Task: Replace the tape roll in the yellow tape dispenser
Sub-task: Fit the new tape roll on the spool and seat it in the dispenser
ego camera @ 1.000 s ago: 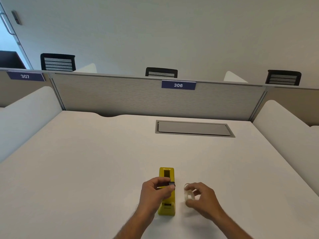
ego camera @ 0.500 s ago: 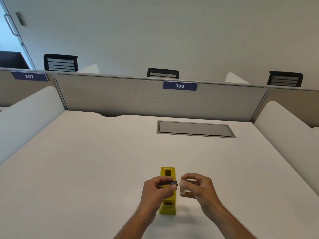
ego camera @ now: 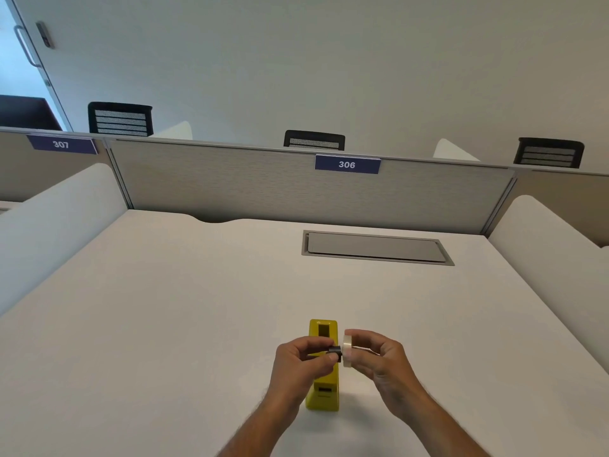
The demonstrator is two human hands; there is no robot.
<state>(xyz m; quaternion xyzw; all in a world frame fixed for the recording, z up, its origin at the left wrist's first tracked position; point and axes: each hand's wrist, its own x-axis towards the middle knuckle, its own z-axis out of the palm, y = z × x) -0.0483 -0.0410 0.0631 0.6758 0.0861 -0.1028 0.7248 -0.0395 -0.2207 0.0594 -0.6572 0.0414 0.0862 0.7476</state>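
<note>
While the dispenser (ego camera: 323, 367) sits empty on the tabletop (ego camera: 164, 324), I see left hand (ego camera: 301, 364) pinching the core (ego camera: 334, 350), right hand (ego camera: 379, 357) gripping the roll (ego camera: 347, 350) edge-on, bore facing core for threading.

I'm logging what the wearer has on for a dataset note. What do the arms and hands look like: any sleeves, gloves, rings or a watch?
Both forearms are bare, no sleeves in view. The left hand and right hand are ungloved, with no ring, watch or band visible.
</note>
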